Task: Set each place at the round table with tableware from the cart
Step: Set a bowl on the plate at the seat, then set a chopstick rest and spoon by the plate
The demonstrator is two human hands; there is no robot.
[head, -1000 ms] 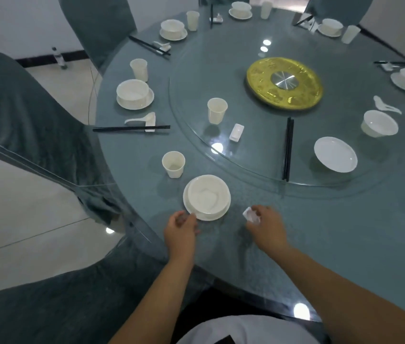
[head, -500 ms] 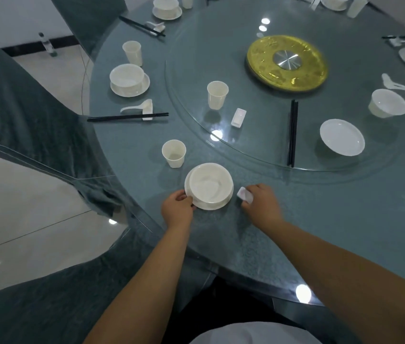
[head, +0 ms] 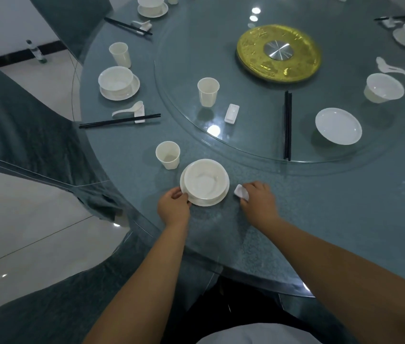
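Note:
A white bowl (head: 205,180) sits on a white saucer (head: 217,198) near the table's front edge. My left hand (head: 172,207) pinches the saucer's left rim. My right hand (head: 258,201) holds a small white chopstick rest (head: 240,192) on the table just right of the saucer. A white cup (head: 168,155) stands behind and left of the bowl. On the glass turntable (head: 246,147) lie another cup (head: 208,91), a chopstick rest (head: 232,113), black chopsticks (head: 287,125), a plate (head: 338,126), a bowl (head: 383,87) and a spoon (head: 390,66).
A set place at left has a bowl on saucer (head: 119,83), cup (head: 120,54), spoon (head: 128,110) and chopsticks (head: 119,120). More settings ring the far edge. A gold disc (head: 279,54) marks the centre. Grey-covered chairs (head: 22,125) stand at left and front.
Both hands moved forward to the saucer; the left hand took its rim and the right brought the chopstick rest closer beside it. The view tilted down.

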